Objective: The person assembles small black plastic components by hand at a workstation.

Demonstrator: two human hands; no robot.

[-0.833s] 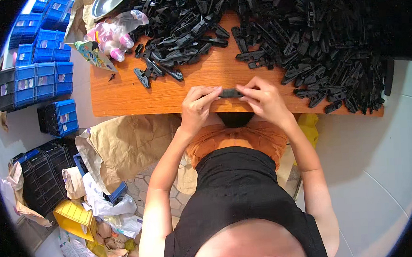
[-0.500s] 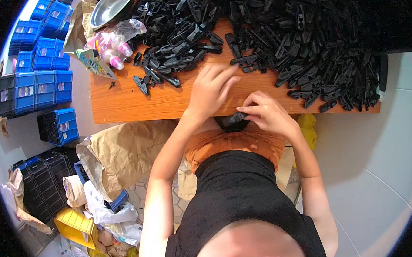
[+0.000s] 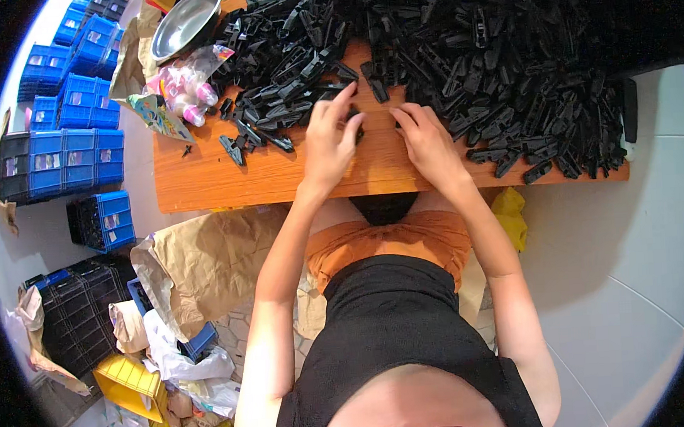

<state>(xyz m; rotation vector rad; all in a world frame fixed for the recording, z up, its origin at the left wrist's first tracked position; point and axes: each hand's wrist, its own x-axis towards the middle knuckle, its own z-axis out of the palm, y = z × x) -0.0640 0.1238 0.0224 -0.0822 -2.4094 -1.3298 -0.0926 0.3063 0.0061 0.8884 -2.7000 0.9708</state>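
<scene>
While the left hand (image 3: 328,141) is hovering low over the tabletop (image 3: 236,186), its thumb and forefinger are standing wide apart; the right hand (image 3: 433,143) is bending its fingers into a narrow pinch, and whether anything is sitting inside it I cannot tell. One black part (image 3: 375,82) is lying just beyond both sets of fingertips, between the hands and a little nearer the left forefinger. A dark piece (image 3: 360,134) is showing beside the left thumb, mostly hidden, so contact there is staying unclear. Beyond the left hand and to its left, the left heap (image 3: 293,88) is spreading out; beyond the right hand and to its right, the right heap (image 3: 497,82) is lying denser. Gripping the lone part well is probably calling for a low approach, with thumb and forefinger closing across its narrow sides near mid-length. Pinching one end is risking a swivel, and brushing either heap is risking dragging tangled neighbours along, so the other hand should be leaving room.
</scene>
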